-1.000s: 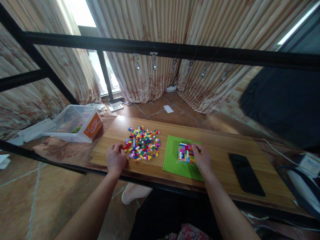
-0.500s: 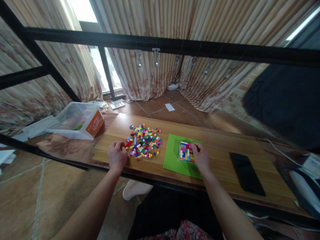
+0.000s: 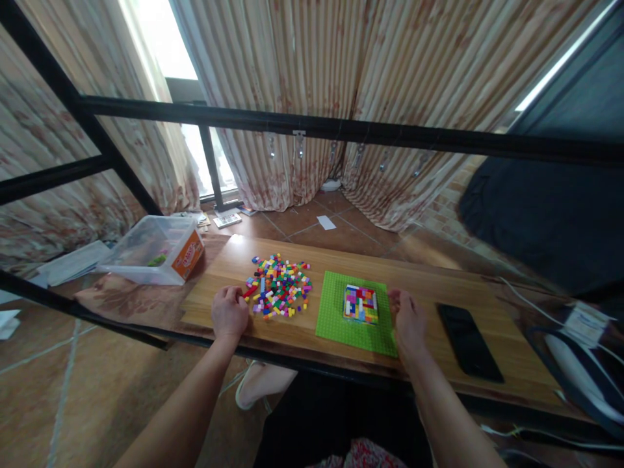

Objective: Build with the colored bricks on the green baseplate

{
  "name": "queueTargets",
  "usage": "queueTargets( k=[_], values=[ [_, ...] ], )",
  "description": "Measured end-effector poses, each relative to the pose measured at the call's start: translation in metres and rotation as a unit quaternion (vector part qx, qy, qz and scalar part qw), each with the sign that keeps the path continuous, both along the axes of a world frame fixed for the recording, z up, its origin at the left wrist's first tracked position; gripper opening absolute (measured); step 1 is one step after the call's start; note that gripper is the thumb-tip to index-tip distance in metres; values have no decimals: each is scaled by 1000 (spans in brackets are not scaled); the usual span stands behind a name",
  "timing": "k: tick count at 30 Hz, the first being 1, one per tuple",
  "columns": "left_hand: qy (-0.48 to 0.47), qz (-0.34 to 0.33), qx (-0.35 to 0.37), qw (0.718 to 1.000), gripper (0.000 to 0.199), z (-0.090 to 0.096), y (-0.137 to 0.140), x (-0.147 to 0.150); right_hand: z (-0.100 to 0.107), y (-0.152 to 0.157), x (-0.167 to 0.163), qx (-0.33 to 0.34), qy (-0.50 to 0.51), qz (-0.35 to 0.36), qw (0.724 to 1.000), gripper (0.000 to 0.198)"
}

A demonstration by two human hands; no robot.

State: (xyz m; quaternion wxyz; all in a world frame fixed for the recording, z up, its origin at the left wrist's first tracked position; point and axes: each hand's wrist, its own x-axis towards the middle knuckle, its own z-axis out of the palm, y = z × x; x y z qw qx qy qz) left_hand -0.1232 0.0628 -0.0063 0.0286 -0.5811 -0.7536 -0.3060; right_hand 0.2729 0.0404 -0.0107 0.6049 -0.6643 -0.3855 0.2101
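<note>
A loose pile of small coloured toy bricks (image 3: 283, 286) lies on the wooden board. My left hand (image 3: 230, 313) rests at the pile's left edge, its fingers curled round the end of a long red brick (image 3: 250, 292). On the green studded baseplate (image 3: 331, 312) sits a low rectangular block of many-coloured bricks (image 3: 361, 304), its top a patchwork of colours. My right hand (image 3: 409, 320) is at the baseplate's right edge, apart from the block, with its fingers loosely bent and nothing visible in them.
A black phone (image 3: 469, 341) lies right of my right hand. The clear plastic bin (image 3: 146, 257) with an orange label stands at the far left. A black metal bar (image 3: 312, 123) crosses beyond the board. At the far right are white cables and a pale device (image 3: 575, 364).
My right hand has come off the brick block and moved right to the baseplate's edge. My left hand stays by the pile. The view has tilted up slightly.
</note>
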Motion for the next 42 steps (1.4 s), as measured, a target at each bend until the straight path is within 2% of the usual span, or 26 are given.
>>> queueTargets(
  k=[4,9,15,19,22,27,36,42],
  values=[
    [14,0,3,1000,20,-2,1,-1,4,-23,-6,-12,65,-34,997,40],
    [18,-4,8,1000,21,-3,2,-3,15,-48,-30,-22,23,-34,999,45],
    [14,-5,14,1000,19,-4,1,-2,35,-72,-74,-32,-74,70,994,39],
    [4,-1,8,1000,18,-4,0,0,36,-79,-103,-8,-144,182,973,29],
    [-4,2,5,1000,18,-3,-1,1,32,-76,-124,-12,-207,259,943,24],
    [-8,-2,8,1000,18,-3,-2,2,27,-61,-153,-13,-293,322,900,21],
    [-28,3,-2,1000,17,-2,-4,4,16,-22,-181,-49,-401,330,853,21],
    [-30,0,3,1000,18,-2,-4,4,16,-9,-183,-56,-419,338,841,18]
  ],
)
